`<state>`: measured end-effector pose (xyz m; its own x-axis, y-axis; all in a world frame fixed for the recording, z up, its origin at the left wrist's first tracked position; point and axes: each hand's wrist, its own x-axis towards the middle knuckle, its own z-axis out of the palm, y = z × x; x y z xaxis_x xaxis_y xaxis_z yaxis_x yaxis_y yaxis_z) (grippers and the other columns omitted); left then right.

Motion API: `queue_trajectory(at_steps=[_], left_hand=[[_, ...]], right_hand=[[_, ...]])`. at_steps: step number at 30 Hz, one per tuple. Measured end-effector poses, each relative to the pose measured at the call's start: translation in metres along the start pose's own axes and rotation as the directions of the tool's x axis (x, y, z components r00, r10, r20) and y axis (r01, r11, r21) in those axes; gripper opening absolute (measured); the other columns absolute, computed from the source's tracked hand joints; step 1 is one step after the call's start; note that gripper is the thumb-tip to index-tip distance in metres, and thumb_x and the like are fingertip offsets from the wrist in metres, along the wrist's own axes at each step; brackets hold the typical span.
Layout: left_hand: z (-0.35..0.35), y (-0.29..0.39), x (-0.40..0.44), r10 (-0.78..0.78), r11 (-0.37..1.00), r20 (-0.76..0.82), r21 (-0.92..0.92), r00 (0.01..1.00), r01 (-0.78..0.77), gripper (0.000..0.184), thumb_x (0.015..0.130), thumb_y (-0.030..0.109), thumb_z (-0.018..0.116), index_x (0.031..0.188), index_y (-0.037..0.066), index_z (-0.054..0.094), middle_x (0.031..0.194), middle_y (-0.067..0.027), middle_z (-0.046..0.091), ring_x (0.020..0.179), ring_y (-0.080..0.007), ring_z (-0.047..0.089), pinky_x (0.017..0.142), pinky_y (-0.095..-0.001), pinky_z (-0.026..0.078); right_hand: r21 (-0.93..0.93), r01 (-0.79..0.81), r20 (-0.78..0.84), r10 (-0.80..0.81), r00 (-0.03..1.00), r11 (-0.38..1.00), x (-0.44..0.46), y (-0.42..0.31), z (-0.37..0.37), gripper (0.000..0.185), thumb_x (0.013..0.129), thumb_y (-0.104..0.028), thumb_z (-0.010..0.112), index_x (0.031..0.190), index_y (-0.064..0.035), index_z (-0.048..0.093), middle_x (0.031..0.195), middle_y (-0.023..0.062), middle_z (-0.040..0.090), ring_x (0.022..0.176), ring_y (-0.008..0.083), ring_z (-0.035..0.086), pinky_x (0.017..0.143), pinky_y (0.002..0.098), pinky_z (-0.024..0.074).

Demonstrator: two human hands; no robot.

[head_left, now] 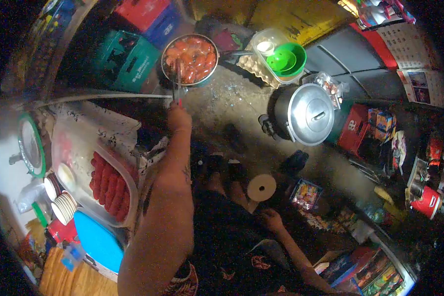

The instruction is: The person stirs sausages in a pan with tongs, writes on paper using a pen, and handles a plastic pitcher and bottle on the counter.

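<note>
My left hand (179,118), reaching forward, is closed around metal tongs (178,89). Their tips are down among red, glossy pieces of food (196,56) in a round long-handled pan (217,63). Low beside my legs, my right hand (271,220) is in dim light, its fingers curled at the handle of a round beige paddle-like fan (261,188) with a dark spot at its centre. To the left of my left arm, a clear plastic tub (127,170) holds rows of red sausages (108,190).
A lidded metal pot (311,114) stands right of the pan. Behind it are a tub with green bowls (294,59) and an egg tray (256,71). Crates (126,61) stand at the back left. Stacked cups (64,207) and a blue lid (97,240) lie left.
</note>
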<state>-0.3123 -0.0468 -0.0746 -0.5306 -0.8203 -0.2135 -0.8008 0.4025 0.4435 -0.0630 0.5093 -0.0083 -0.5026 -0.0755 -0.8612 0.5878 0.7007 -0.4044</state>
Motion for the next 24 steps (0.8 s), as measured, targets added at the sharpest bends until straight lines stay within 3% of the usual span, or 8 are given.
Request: queue_trajectory(at_steps=[3, 6, 9, 11, 15, 18, 21, 24], left_hand=[[0.022, -0.024, 0.012, 0.047, 0.995, -0.031, -0.091, 0.998, -0.05, 0.032, 0.084, 0.009, 0.063, 0.115, 0.004, 0.056, 0.096, -0.0228, 0.068, 0.091, -0.0417, 0.067, 0.078, -0.0503, 0.053], [0.035, -0.037, 0.024, 0.084, 0.99, -0.033, -0.112, 0.996, -0.087, 0.03, 0.085, 0.012, 0.063, 0.114, 0.004, 0.056, 0.095, -0.0234, 0.068, 0.09, -0.0421, 0.067, 0.077, -0.0508, 0.053], [-0.001, -0.004, 0.015, 0.06, 0.998, -0.018, -0.03, 0.998, -0.06, 0.029, 0.086, 0.014, 0.063, 0.112, 0.003, 0.057, 0.095, -0.0235, 0.068, 0.09, -0.0424, 0.067, 0.077, -0.0508, 0.053], [-0.004, 0.004, 0.021, -0.026, 0.999, 0.017, 0.048, 1.0, 0.026, 0.029, 0.086, 0.016, 0.063, 0.111, 0.003, 0.058, 0.094, -0.0233, 0.068, 0.09, -0.0423, 0.067, 0.077, -0.0504, 0.052], [-0.008, 0.021, 0.034, -0.064, 0.997, 0.075, -0.035, 0.995, 0.067, 0.03, 0.085, 0.02, 0.065, 0.109, 0.002, 0.059, 0.096, -0.0229, 0.069, 0.091, -0.0418, 0.067, 0.078, -0.0499, 0.053], [-0.001, 0.037, 0.048, -0.106, 0.994, 0.135, -0.001, 0.985, 0.107, 0.034, 0.086, 0.022, 0.065, 0.109, 0.0, 0.057, 0.1, -0.0242, 0.068, 0.093, -0.0419, 0.067, 0.08, -0.0497, 0.053], [0.007, 0.051, 0.055, -0.124, 0.991, 0.14, 0.072, 0.982, 0.115, 0.038, 0.086, 0.024, 0.065, 0.112, -0.002, 0.054, 0.108, -0.0259, 0.066, 0.096, -0.0425, 0.066, 0.083, -0.0494, 0.053], [0.006, 0.063, 0.059, -0.142, 0.986, 0.094, 0.103, 0.985, 0.132, 0.042, 0.085, 0.025, 0.066, 0.115, -0.001, 0.051, 0.113, -0.0265, 0.064, 0.101, -0.0432, 0.065, 0.086, -0.049, 0.053]], right_hand=[[0.07, 0.001, 0.034, -0.003, 0.999, 0.998, 0.005, -0.004, 0.001, 0.021, 0.091, -0.018, 0.065, 0.107, -0.0059, 0.067, 0.097, 0.007, 0.068, 0.085, 0.0183, 0.065, 0.078, 0.0328, 0.053], [0.294, -0.064, 0.088, 0.04, 0.995, 0.954, -0.008, -0.042, -0.003, 0.021, 0.089, -0.018, 0.066, 0.107, -0.0055, 0.068, 0.1, 0.008, 0.068, 0.088, 0.0205, 0.065, 0.081, 0.034, 0.0523], [-0.108, 0.143, 0.077, -0.135, 0.988, 0.984, -0.01, -0.061, -0.009, 0.023, 0.088, -0.019, 0.067, 0.106, -0.0047, 0.068, 0.103, 0.0098, 0.069, 0.095, 0.0235, 0.065, 0.086, 0.0355, 0.051], [-0.112, 0.065, 0.063, -0.058, 0.996, 0.992, -0.009, -0.061, -0.008, 0.024, 0.087, -0.019, 0.067, 0.106, -0.0043, 0.069, 0.104, 0.0109, 0.069, 0.098, 0.0252, 0.065, 0.088, 0.0363, 0.0501], [-0.124, 0.023, 0.058, -0.016, 0.998, 0.992, -0.013, -0.077, -0.012, 0.025, 0.088, -0.021, 0.066, 0.107, -0.0049, 0.068, 0.103, 0.0106, 0.069, 0.096, 0.0239, 0.065, 0.087, 0.0357, 0.05], [-0.079, -0.129, 0.047, 0.133, 0.99, 0.989, 0.007, -0.025, 0.0, 0.028, 0.088, -0.023, 0.066, 0.11, -0.0054, 0.067, 0.103, 0.0095, 0.068, 0.092, 0.0223, 0.065, 0.084, 0.0349, 0.0505], [0.07, -0.163, 0.061, 0.159, 0.985, 0.984, -0.011, -0.087, -0.007, 0.027, 0.09, -0.024, 0.065, 0.11, -0.0058, 0.066, 0.1, 0.0081, 0.068, 0.088, 0.0188, 0.064, 0.077, 0.0341, 0.0513], [-0.078, 0.142, 0.011, -0.142, 0.99, 0.987, 0.008, -0.046, 0.002, 0.026, 0.091, -0.023, 0.064, 0.11, -0.0057, 0.066, 0.099, 0.0075, 0.069, 0.084, 0.0171, 0.063, 0.074, 0.0339, 0.0519]])
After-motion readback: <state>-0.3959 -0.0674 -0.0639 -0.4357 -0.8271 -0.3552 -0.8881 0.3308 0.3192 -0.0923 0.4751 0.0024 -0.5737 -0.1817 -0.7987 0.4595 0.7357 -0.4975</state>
